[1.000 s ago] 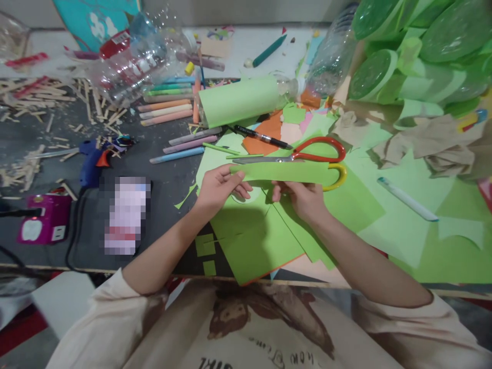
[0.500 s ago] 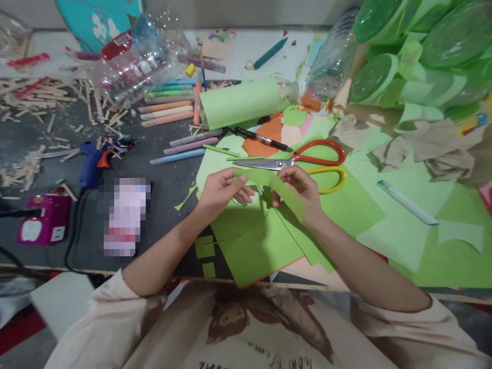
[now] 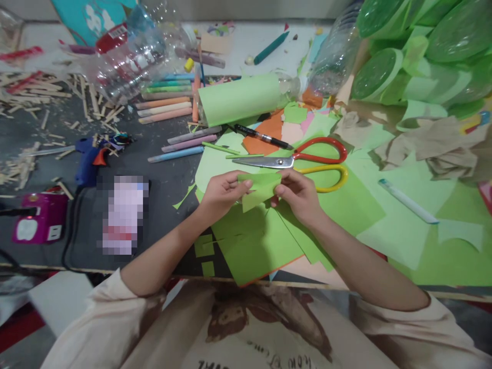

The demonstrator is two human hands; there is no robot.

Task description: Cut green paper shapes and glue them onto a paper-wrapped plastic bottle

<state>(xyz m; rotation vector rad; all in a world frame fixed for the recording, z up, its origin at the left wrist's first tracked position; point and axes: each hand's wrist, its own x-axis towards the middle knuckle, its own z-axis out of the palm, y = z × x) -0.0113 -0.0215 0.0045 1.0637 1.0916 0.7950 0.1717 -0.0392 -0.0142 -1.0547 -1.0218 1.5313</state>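
Observation:
A green paper strip (image 3: 261,188) is stretched between my two hands, folded over on itself so one end hangs down at the left. My left hand (image 3: 226,193) pinches its left side between thumb and fingers. On the right side, my right hand (image 3: 298,193) grips the fold with thumb and forefinger. Just beyond the hands lie scissors (image 3: 265,162) with one red and one yellow handle, their blades pointing left. A black pen (image 3: 263,137) rests behind them. Under my hands are green paper sheets (image 3: 253,251).
A bottle wrapped in light green paper (image 3: 242,100) lies behind the pen. To the left are a glue gun (image 3: 87,161), a phone (image 3: 125,215) and a purple power box (image 3: 40,218). Green bottles (image 3: 378,74) are stacked at the back right, near crumpled brown paper (image 3: 426,146).
The strip's right part, which trailed over my right wrist, is now folded back leftward between my hands. My right hand's thumb and forefinger have closed on the fold.

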